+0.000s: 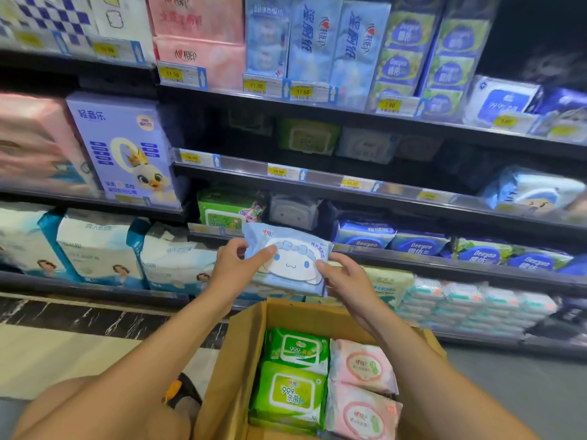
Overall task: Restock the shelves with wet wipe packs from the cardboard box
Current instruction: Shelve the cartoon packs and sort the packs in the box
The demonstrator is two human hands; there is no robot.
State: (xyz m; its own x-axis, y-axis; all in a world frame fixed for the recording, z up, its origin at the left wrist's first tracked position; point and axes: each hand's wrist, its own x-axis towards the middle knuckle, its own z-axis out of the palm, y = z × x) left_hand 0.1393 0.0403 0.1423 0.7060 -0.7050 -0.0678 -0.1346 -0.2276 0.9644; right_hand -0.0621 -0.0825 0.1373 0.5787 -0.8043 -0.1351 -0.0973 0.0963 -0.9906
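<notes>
Head view: both hands, left hand and right hand, grip a blue wipe pack above the cardboard box, near the shelf.

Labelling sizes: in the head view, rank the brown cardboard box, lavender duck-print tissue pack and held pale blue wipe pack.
1. brown cardboard box, nearest the camera
2. lavender duck-print tissue pack
3. pale blue wipe pack
</notes>
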